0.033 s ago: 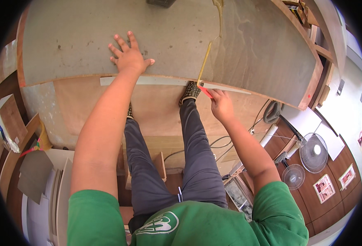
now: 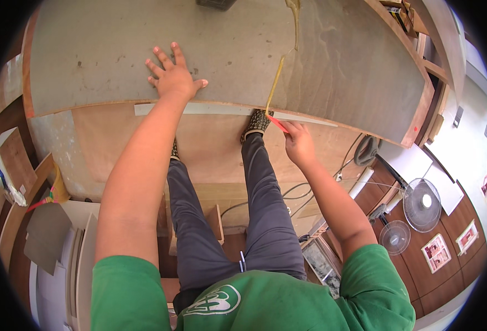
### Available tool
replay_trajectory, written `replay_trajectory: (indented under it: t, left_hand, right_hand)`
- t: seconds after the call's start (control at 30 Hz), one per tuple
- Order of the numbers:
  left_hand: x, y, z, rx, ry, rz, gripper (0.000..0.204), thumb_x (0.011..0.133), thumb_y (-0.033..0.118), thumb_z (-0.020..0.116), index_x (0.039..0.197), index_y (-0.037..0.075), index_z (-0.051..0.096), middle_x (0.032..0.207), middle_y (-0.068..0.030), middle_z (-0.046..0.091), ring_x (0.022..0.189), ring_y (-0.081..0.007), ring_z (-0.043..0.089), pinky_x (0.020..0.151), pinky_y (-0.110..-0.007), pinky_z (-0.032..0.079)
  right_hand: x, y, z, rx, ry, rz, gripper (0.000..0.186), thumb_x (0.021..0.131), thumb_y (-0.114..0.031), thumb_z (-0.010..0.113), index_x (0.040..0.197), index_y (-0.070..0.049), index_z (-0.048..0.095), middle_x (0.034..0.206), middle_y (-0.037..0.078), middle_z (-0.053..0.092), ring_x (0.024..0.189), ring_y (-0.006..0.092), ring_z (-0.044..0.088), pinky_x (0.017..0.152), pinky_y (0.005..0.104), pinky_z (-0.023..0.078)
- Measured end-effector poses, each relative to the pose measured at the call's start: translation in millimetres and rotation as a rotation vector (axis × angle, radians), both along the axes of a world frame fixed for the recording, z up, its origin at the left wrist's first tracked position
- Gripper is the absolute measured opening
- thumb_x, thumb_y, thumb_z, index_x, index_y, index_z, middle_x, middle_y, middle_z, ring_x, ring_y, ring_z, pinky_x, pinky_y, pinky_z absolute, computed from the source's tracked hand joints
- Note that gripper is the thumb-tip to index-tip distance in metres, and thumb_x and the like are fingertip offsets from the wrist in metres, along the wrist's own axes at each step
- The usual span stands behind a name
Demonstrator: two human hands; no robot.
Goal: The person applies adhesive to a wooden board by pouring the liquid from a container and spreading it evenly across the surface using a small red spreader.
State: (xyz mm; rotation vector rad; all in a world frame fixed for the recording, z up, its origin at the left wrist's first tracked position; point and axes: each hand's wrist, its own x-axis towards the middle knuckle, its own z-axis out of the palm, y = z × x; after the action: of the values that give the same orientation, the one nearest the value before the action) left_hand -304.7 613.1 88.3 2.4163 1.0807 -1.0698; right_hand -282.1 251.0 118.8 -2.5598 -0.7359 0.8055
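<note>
My left hand lies flat with fingers spread on the large grey board. My right hand grips a thin red tool just beyond the board's near edge. The tool's tip meets the lower end of a narrow yellow, glue-like line running irregularly across the board. To the right of that line the surface looks darker and streaky. A thin pale strip runs below the board's edge.
A dark object sits at the far edge of view. Two fans stand at right beside a looped cable. Wooden pieces and sheets stand at left. My shoes show below the board.
</note>
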Motion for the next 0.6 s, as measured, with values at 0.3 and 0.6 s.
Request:
replay_trajectory:
  t: [0.3, 0.6]
  left_hand:
    - [-2.6, 1.8, 0.7, 0.014, -0.019, 0.009, 0.124, 0.08, 0.055, 0.079, 0.162, 0.021, -0.007, 0.167, -0.0232, -0.008, 0.152, -0.0509, 0.003, 0.12, -0.06, 0.023]
    - [-23.1, 89.3, -51.7, 0.314, -0.597, 0.152, 0.078, 0.089, 0.061, 0.06, 0.154, 0.023, 0.037, 0.159, -0.0143, 0.032, 0.148, -0.0354, 0.024, 0.12, -0.058, 0.02]
  right_hand:
    - [93.1, 90.5, 29.3, 0.241, -0.177, -0.224, 0.034, 0.092, -0.005, 0.057, 0.125, -0.012, 0.066, 0.118, 0.01, 0.065, 0.102, 0.0333, 0.061, 0.09, 0.0419, 0.05]
    - [108.9, 96.8, -6.0, -0.009, -0.188, -0.34, 0.029, 0.094, -0.015, 0.051, 0.119, -0.008, 0.064, 0.109, 0.011, 0.067, 0.095, 0.0302, 0.065, 0.083, 0.0419, 0.051]
